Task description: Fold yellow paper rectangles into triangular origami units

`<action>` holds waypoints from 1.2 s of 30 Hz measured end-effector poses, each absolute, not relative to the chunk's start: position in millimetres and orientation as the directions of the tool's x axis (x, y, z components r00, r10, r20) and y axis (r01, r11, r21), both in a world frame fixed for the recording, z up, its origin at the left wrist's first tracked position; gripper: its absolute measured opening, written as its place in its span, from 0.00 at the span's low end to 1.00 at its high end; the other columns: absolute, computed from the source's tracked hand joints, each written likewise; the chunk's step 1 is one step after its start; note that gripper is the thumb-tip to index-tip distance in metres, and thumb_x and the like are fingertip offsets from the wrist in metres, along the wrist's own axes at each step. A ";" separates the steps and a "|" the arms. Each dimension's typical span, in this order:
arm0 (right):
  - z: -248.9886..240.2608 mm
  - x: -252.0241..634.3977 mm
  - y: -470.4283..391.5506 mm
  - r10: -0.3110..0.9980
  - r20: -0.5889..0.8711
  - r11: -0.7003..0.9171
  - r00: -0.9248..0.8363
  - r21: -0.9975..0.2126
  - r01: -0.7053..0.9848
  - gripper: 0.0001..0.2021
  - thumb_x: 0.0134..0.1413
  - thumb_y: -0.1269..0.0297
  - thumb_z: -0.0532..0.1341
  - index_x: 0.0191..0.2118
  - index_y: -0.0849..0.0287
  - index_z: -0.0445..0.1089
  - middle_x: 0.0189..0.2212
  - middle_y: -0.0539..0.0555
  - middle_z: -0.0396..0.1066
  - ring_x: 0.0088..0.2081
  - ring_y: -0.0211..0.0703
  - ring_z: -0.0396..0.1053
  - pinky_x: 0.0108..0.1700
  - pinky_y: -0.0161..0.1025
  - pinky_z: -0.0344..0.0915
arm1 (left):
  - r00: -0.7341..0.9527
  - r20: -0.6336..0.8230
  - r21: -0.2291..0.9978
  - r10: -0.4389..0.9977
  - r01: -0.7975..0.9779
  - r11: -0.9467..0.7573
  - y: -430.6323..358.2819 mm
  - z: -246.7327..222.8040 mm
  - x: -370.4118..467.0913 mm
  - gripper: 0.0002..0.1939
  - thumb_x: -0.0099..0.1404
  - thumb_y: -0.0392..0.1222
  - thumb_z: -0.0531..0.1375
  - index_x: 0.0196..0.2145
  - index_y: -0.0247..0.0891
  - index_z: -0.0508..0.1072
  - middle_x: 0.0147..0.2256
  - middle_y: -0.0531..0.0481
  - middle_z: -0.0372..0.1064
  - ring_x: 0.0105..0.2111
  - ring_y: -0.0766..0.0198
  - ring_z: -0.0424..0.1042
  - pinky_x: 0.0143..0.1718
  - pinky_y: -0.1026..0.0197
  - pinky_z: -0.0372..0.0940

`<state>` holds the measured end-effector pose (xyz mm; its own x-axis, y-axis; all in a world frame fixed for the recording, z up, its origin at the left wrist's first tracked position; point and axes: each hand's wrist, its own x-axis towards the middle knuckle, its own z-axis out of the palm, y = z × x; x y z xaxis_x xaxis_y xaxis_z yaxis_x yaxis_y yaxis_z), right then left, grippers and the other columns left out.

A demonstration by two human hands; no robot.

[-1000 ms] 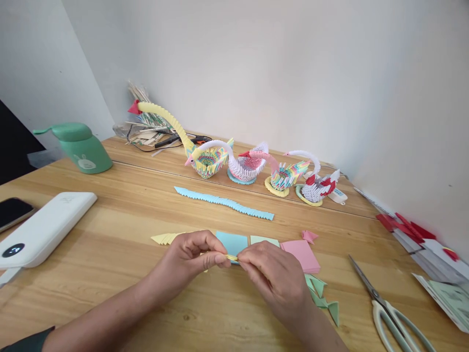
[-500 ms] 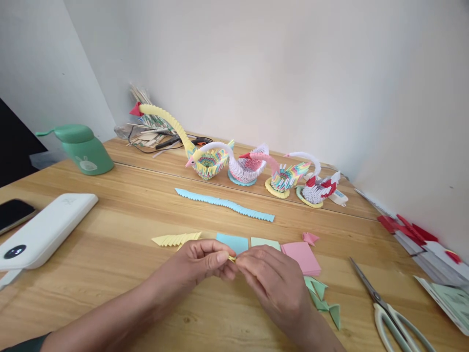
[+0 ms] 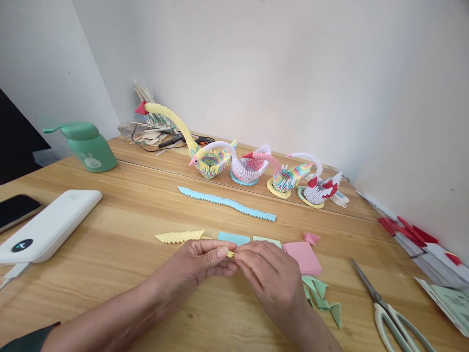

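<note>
Between my two hands is a small folded yellow paper piece (image 3: 230, 254), mostly covered by fingers. My left hand (image 3: 208, 259) pinches it with thumb and forefinger from one side. From the other side my right hand (image 3: 273, 276) closes its fingertips on it. Just beyond them lies a chain of yellow folded pieces (image 3: 179, 237), with blue paper squares (image 3: 234, 238), pale green squares (image 3: 266, 241) and a stack of pink squares (image 3: 303, 258) to its right. Several green folded triangles (image 3: 320, 298) lie by my right wrist. A pink folded piece (image 3: 311, 238) sits behind the pink stack.
A long blue folded-paper strip (image 3: 227, 203) crosses the table. Behind it stand several paper swans (image 3: 249, 168). Scissors (image 3: 381, 303) lie at right, near red and white papers (image 3: 421, 239). At left are a white power bank (image 3: 54, 225), a phone (image 3: 16, 212) and a green bottle (image 3: 91, 149).
Both hands keep hold of the yellow piece, with only slight finger shifts. The whole view has moved a little, so things at left appear slightly further right.
</note>
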<state>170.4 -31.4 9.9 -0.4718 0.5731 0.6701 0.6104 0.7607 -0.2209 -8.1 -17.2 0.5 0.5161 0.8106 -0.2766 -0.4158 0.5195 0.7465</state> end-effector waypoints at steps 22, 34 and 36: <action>5.0 177.7 -27.5 0.581 0.674 0.765 -0.456 -0.263 0.587 0.07 0.56 0.77 0.55 0.36 0.57 0.66 0.28 0.51 0.75 0.31 0.40 0.73 0.40 0.40 0.69 | 0.569 0.025 0.336 0.822 0.769 -0.544 29.8 3.9 -71.5 0.12 0.62 0.39 0.57 0.43 0.37 0.73 0.39 0.42 0.68 0.41 0.52 0.65 0.42 0.52 0.60; 19.3 169.7 -32.9 0.565 0.688 0.789 -0.455 -0.289 0.542 0.07 0.57 0.75 0.55 0.37 0.58 0.67 0.30 0.51 0.78 0.33 0.39 0.75 0.46 0.38 0.70 | 0.765 0.008 0.846 0.644 0.338 -0.412 7.8 46.8 -68.2 0.13 0.68 0.41 0.50 0.44 0.39 0.71 0.34 0.50 0.67 0.33 0.64 0.66 0.35 0.67 0.59; 21.6 169.3 -34.6 0.571 0.686 0.787 -0.450 -0.303 0.538 0.06 0.57 0.75 0.55 0.37 0.58 0.67 0.31 0.51 0.78 0.34 0.39 0.75 0.46 0.37 0.69 | 0.798 -0.017 0.881 0.602 0.297 -0.368 6.4 48.7 -67.0 0.13 0.67 0.40 0.51 0.45 0.38 0.71 0.34 0.49 0.67 0.33 0.64 0.66 0.35 0.68 0.59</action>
